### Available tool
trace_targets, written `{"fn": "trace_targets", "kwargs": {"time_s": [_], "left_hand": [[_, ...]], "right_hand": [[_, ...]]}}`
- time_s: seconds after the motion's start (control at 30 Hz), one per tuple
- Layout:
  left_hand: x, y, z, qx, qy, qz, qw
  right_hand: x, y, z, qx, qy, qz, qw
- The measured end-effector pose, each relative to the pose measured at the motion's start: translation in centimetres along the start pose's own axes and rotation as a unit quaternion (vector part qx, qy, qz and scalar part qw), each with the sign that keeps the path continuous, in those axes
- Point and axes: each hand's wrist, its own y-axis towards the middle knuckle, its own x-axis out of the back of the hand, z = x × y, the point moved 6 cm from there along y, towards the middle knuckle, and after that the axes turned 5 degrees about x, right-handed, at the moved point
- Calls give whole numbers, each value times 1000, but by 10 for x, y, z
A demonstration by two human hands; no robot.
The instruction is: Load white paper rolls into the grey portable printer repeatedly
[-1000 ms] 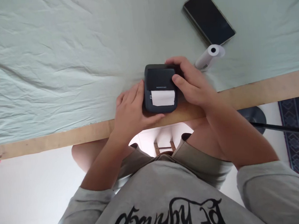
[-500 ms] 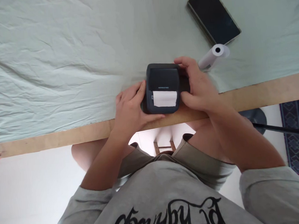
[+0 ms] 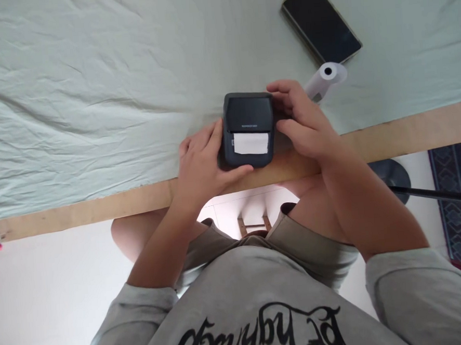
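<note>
From my remote feed I log: one black portable printer (image 3: 249, 111) with white paper strip (image 3: 251, 143), along the desk's (image 3: 80, 210) near edge; left hand (image 3: 198, 161) clasped about its left and near sides; right hand (image 3: 308, 126) curled alongside its right, contact uncertain. Farther from that edge, rightward: one white paper roll (image 3: 321, 82), one smartphone (image 3: 321, 24).

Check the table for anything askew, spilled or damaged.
No spill or damage shows. The pale green cloth is creased rather than flat at left, and the white cylindrical paper roll seems loosely wound, its outer end bulging away.
</note>
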Motion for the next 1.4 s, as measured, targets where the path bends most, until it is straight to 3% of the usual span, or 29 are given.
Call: {"fn": "trace_targets", "kwargs": {"time_s": [0.3,0.47,0.63,0.8,0.97,1.1,1.23,1.3,1.4], "left_hand": [[2,-1,-4,-2,-8,-5,1000],[3,-1,-5,-2,-11,-8,1000],[3,-1,-5,-2,-12,-10,1000],[4,-2,-6,-8,-6,-11,1000],[2,-2,-5,-5,-3,-4,1000],[2,-2,-5,-11,-5,-7,1000],[3,-2,-7,-15,-5,-6,1000],[4,-2,-7,-13,-6,-8,1000],[4,-3,-7,-8,-13,-2,1000]], "right_hand": [[16,8,21,36,-46,-10,998],[24,12,35,46,-100,-113,987],[15,14,49,-16,-10,-174,985],[18,16,58,59,15,-230,971],[7,29,48,31,-179,-85,980],[2,42,35,-56,-244,32,968],[-4,49,26,-80,-283,139,946],[-4,51,26,-54,-285,150,945],[3,50,38,26,-265,112,957]]}}
